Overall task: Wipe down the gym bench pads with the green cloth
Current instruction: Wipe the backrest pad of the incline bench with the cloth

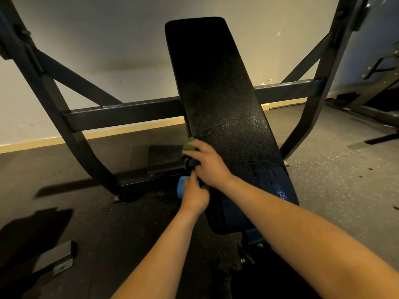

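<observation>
The long black back pad [218, 93] of the gym bench slopes up and away from me, and the darker seat pad [259, 203] lies below it. My right hand [208, 164] grips the bunched green cloth [190, 145] against the left edge of the back pad, near its lower end. Most of the cloth is hidden under my fingers. Just below, my left hand [194, 197] is curled round a blue object [181, 187] beside the bench's left side. I cannot tell what that object is.
The bench's dark steel frame surrounds the pad: a crossbar [121, 115] behind it and curved uprights at left [64, 117] and right [319, 100]. A metal foot plate [56, 260] lies on the dark rubber floor at lower left. More equipment [375, 93] stands at right.
</observation>
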